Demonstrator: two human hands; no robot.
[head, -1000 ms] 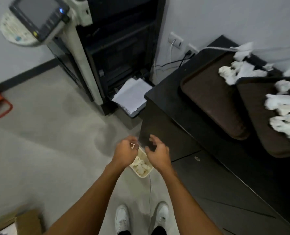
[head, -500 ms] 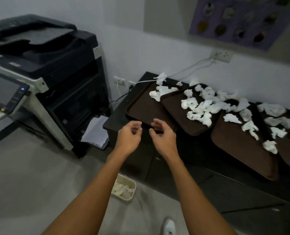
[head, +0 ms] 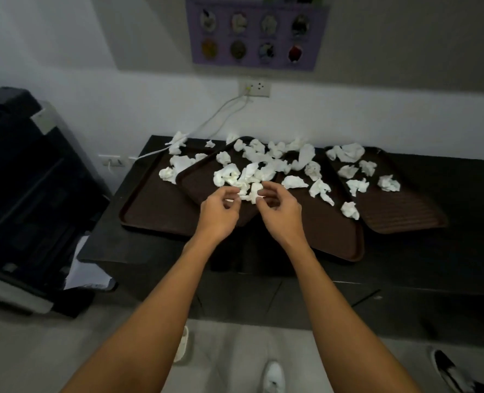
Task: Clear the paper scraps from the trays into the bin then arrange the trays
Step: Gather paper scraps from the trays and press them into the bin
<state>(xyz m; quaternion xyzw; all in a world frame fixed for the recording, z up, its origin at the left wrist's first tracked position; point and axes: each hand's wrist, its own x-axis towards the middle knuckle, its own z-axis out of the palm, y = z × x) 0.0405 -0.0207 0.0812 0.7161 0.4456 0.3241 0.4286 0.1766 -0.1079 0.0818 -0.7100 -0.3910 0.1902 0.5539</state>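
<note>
Several brown trays overlap on a black cabinet (head: 447,188): a left tray (head: 150,214), a second tray (head: 198,182) lying over it, a third tray (head: 331,234) and a right tray (head: 402,214). Crumpled white paper scraps (head: 263,163) are strewn over them. My left hand (head: 216,215) and my right hand (head: 281,215) hover side by side over the second tray, fingers loosely curled, fingertips at the near edge of a scrap pile (head: 250,190). No scrap is plainly gripped. A sliver of the pale bin (head: 183,344) shows on the floor beside my left forearm.
A large copier (head: 22,194) stands left of the cabinet, with loose sheets (head: 89,275) in its lower tray. A cable (head: 215,117) runs from a wall socket (head: 256,89) onto the cabinet. My white shoe (head: 274,378) and a black shoe (head: 447,373) are on the floor.
The view swung up from the floor bin to the cabinet. Both hands rose from over the bin and reached forward to the scraps on the second tray.
</note>
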